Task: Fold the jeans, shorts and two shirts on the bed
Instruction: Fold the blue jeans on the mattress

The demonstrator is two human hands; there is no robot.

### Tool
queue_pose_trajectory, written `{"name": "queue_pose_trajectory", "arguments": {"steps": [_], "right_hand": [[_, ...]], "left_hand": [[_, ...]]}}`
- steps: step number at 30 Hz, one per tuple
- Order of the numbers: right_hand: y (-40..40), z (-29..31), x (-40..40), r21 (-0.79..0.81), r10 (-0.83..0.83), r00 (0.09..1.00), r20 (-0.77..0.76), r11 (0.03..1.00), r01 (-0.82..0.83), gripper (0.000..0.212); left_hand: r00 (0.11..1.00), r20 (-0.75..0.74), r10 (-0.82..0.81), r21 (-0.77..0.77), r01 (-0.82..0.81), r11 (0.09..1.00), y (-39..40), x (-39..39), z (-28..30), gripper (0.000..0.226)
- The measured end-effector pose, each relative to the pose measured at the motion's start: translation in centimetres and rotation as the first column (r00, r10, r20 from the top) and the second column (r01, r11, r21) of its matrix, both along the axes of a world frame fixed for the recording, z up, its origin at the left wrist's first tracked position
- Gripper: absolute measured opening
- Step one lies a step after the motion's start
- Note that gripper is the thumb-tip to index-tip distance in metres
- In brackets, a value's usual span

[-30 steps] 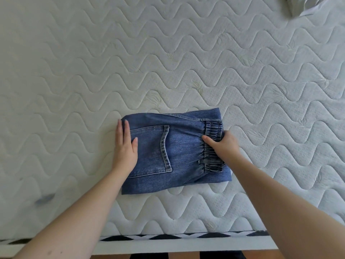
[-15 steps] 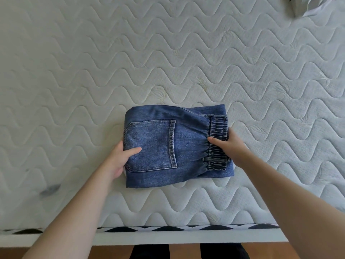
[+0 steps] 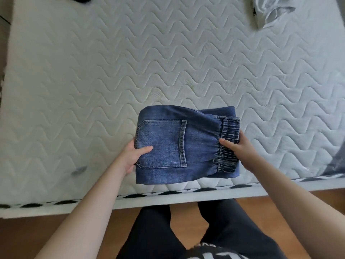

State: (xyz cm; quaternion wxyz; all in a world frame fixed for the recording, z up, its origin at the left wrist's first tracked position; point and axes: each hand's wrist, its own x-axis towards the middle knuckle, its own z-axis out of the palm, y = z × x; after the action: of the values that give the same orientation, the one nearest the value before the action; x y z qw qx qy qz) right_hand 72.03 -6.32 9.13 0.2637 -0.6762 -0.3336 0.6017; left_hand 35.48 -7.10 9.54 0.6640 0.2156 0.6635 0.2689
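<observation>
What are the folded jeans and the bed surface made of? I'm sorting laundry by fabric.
The folded jeans look like mid-blue washed denim: faded matte weave, contrast stitching round the pocket, gathered elastic waistband. The bed surface is a white mattress, seemingly quilted knit fabric with stitched wave lines; its fibre can't be told.

No readable text, labels or numbers; white marks on dark garment (image 3: 203, 253) at bottom edge illegible.

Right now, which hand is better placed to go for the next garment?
Right, probably. Both hands grip the folded blue denim jeans: left hand at the pocket edge, right hand at the elastic waistband. The crumpled pale grey garment lies far right, on that hand's side.
</observation>
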Motion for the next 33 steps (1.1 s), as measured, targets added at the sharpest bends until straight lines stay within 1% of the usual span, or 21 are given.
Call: {"name": "queue_pose_trajectory", "arguments": {"steps": [6, 10, 12, 15, 19, 23, 26, 31, 33], "right_hand": [[-2.5, 8.0, 2.4, 0.087, -0.01, 0.999, 0.038, 0.996, 0.007, 0.055], [-3.9, 12.4, 3.9, 0.152, -0.03, 0.999, 0.037, 0.988, 0.024, 0.051], [-4.4, 14.0, 4.8, 0.176, -0.046, 0.998, 0.037, 0.984, 0.039, 0.046], [-4.6, 15.5, 6.6, 0.201, -0.083, 0.996, 0.038, 0.977, 0.074, 0.046], [-4.1, 17.0, 9.0, 0.203, -0.08, 0.996, 0.028, 0.976, 0.073, 0.043], [-3.1, 18.5, 11.6, 0.201, -0.027, 1.0, 0.015, 0.979, 0.024, 0.05], [-2.6, 19.4, 12.9, 0.183, 0.015, 0.999, -0.034, 0.983, -0.008, 0.055], [-2.8, 20.8, 12.8, 0.164, 0.121, 0.986, -0.112, 0.981, -0.101, 0.064], [-3.2, 21.2, 12.1, 0.182, 0.116, 0.986, -0.117, 0.979, -0.093, 0.066]], "left_hand": [[0.997, -0.035, -0.062, 0.134, 0.066, 0.989, -1.8, 2.1, 8.7, 0.046], [0.995, -0.069, -0.071, 0.2, 0.084, 0.976, -2.5, 3.8, 12.7, 0.041], [0.993, -0.087, -0.075, 0.219, 0.093, 0.971, -2.5, 4.8, 14.1, 0.041], [0.992, -0.097, -0.076, 0.247, 0.098, 0.964, -2.2, 6.5, 15.8, 0.042], [0.994, -0.103, -0.033, 0.294, 0.062, 0.954, -1.9, 9.2, 17.0, 0.044], [0.991, -0.131, 0.034, 0.341, 0.013, 0.94, -2.4, 12.1, 18.3, 0.045], [0.988, -0.141, 0.07, 0.365, -0.014, 0.931, -3.4, 13.1, 19.1, 0.044], [0.983, -0.153, 0.097, 0.405, -0.027, 0.914, -4.4, 12.5, 20.5, 0.041], [0.984, -0.148, 0.097, 0.423, -0.025, 0.906, -4.5, 12.0, 21.0, 0.041]]}}
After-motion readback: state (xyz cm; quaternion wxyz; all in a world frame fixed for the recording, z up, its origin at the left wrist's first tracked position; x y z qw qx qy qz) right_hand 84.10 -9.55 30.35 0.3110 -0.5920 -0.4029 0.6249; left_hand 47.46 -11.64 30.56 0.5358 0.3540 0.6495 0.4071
